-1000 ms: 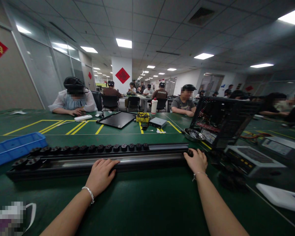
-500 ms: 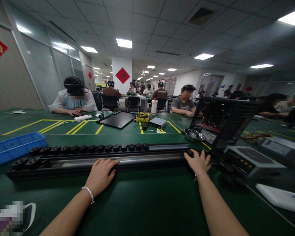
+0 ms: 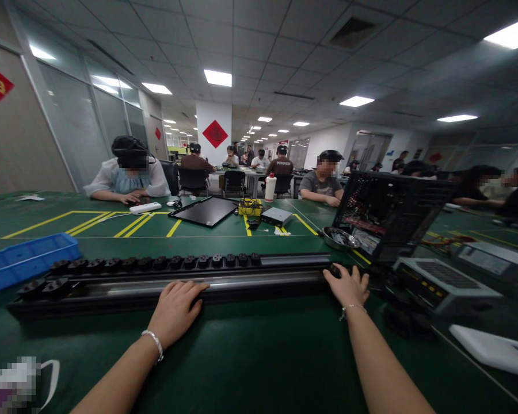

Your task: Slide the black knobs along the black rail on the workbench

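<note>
A long black track (image 3: 125,305) with a shiny metal channel lies across the bench in front of me. My left hand (image 3: 179,307) lies over its near edge, fingers stretched out together across the channel. At the track's right end, my right hand (image 3: 349,284) pinches a small black round piece (image 3: 335,270) between thumb and index finger, the other fingers spread. Similar black round sockets (image 3: 190,260) stand in a row along the back of the track. Two more sockets (image 3: 56,287) sit at its left end. My right fingers partly hide the pinched piece.
A blue bin (image 3: 30,256) stands at the left. On the right are an open computer case (image 3: 392,213), a metal bowl (image 3: 341,238), a power supply (image 3: 444,282) and a white device (image 3: 492,348). A flat black panel (image 3: 205,211) lies farther back. People sit across the bench.
Both hands stay almost where they were. The left end of the track shows very slightly lower and farther left, along with a small shift of the whole view.
</note>
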The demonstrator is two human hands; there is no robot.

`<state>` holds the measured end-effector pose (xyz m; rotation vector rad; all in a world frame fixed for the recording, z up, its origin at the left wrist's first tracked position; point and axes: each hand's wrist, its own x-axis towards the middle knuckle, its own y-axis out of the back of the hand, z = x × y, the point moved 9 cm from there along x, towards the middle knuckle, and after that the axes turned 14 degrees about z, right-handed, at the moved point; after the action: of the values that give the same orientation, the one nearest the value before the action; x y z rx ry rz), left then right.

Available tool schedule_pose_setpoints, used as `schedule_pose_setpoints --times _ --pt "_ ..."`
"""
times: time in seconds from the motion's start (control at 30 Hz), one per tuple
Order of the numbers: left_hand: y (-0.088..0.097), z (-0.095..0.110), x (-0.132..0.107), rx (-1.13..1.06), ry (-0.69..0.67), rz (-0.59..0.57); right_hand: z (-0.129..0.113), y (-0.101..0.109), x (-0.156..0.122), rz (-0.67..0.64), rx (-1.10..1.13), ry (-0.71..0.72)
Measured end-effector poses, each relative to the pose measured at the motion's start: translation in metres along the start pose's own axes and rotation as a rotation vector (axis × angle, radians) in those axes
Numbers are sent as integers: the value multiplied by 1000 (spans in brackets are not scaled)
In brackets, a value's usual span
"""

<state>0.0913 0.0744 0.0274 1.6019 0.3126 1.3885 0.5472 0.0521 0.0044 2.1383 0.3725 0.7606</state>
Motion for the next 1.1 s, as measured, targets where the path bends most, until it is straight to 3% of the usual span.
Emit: schedule_pose_setpoints --times 1.1 --pt "1 0 -1 -20 -7 8 8 3 4 -13 14 -55"
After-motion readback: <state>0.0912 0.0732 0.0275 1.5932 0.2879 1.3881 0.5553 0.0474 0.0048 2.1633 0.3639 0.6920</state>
